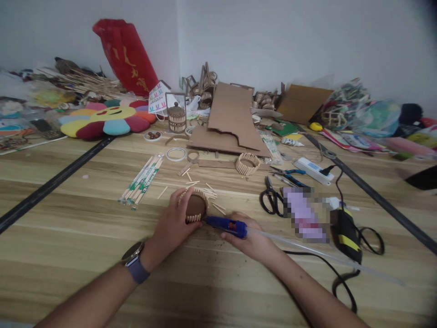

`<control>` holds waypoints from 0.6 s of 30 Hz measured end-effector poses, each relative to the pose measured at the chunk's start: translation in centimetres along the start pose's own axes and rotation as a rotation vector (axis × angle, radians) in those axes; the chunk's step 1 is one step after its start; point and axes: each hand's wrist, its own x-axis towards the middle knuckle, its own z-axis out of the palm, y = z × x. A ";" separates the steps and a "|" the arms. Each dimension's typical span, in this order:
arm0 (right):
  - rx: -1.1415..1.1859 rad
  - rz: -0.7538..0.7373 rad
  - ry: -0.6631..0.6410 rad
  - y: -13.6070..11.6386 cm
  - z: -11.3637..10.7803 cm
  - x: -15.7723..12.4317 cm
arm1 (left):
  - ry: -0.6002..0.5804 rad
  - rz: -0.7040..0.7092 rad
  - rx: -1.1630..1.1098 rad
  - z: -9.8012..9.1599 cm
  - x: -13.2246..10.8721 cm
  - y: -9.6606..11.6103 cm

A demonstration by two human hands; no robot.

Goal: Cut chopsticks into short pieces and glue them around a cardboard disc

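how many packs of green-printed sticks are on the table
2: one pack lies ahead and left of the left hand; the other pack is at the right edge of the cardboard. More may be hidden.

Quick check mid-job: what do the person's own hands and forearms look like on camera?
The left hand and right hand are ungloved, and the forearms show no sleeves. The left wrist wears a watch with a round, dark face, a metallic-looking case and a muted purple-blue strap. No watch or band shows on the right.
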 end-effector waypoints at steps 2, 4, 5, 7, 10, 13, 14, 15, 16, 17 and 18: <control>0.007 -0.003 0.002 0.0 0.1 0.0 | -0.003 -0.004 0.006 0.0 0.0 0.0; 0.018 0.004 0.011 0.0 0.2 0.0 | 0.000 -0.002 0.013 -0.1 0.0 0.1; 0.027 0.015 0.021 0.0 0.2 0.0 | -0.002 0.001 0.014 -0.1 0.0 0.2; 0.069 0.045 0.031 -0.2 0.2 0.1 | -0.010 0.006 0.014 -0.1 0.1 0.3; 0.189 0.129 0.021 -0.6 -0.5 0.1 | -0.012 -0.019 0.019 -0.2 0.2 0.4; 0.312 0.358 0.145 -0.4 -1.8 0.1 | -0.007 -0.053 0.021 -0.3 0.3 0.4; 0.359 0.451 0.226 -0.2 -2.2 0.2 | -0.006 -0.057 0.021 -0.3 0.3 0.4; 0.418 0.533 0.301 0.2 -2.7 0.3 | -0.006 -0.058 0.021 -0.3 0.3 0.3; 0.490 0.596 0.358 0.6 -3.1 0.4 | -0.004 -0.057 0.023 -0.3 0.3 0.3; 0.570 0.636 0.383 1.0 -3.4 0.6 | -0.004 -0.054 0.026 -0.3 0.3 0.3; 0.649 0.655 0.383 1.5 -3.7 0.8 | -0.004 -0.051 0.028 -0.3 0.3 0.3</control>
